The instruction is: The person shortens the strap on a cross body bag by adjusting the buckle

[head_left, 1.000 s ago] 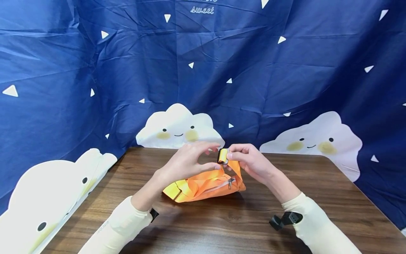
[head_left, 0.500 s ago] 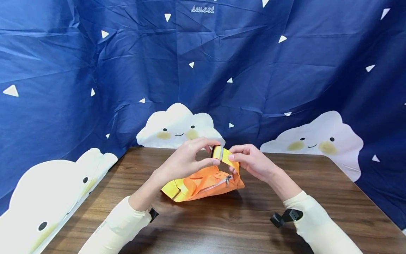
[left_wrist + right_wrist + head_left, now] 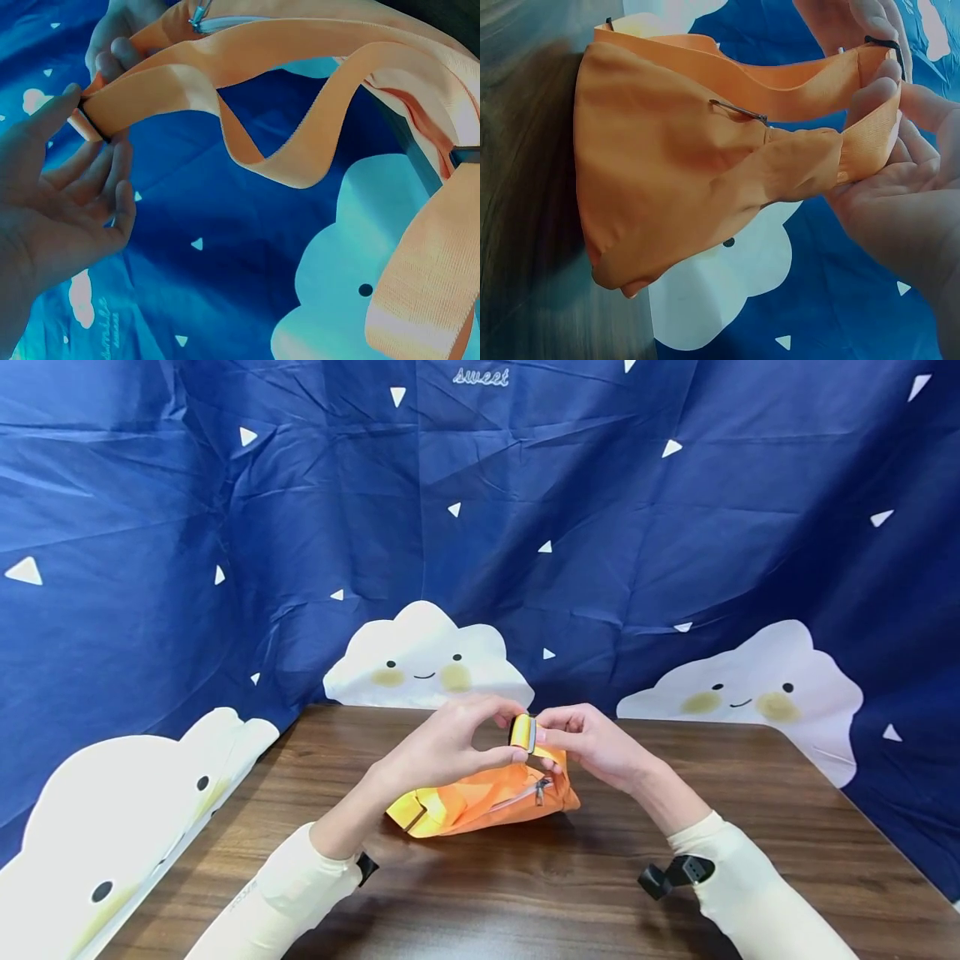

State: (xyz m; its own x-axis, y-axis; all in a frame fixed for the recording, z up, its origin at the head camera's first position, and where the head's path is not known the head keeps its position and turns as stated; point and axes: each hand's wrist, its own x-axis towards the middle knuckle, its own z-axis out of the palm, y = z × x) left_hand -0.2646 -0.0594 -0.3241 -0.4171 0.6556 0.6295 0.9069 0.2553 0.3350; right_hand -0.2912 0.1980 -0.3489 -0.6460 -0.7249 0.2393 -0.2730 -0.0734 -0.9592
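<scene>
An orange waist bag point(image 3: 468, 802) lies on the wooden table, its zipper pull point(image 3: 541, 789) facing up. Its strap point(image 3: 281, 169) hangs in a loose loop in the left wrist view. At the raised end sits a dark-edged strap buckle point(image 3: 532, 735) threaded with webbing. My left hand point(image 3: 446, 743) pinches this buckle from the left between thumb and fingers. On the other side my right hand point(image 3: 600, 745) grips the strap right beside the buckle, the webbing running over its fingers in the right wrist view. The bag's body point(image 3: 667, 157) hangs between strap and table there.
A second buckle point(image 3: 465, 155) sits on the strap near the bag's other end. The brown table point(image 3: 720, 777) reaches back to a blue curtain point(image 3: 480, 485) with white clouds and triangles. Each sleeved wrist carries a dark camera strap point(image 3: 690, 868).
My left fingers have closed in on the buckle, which has turned and shifted slightly. My right hand keeps hold of the strap, and the bag has barely moved.
</scene>
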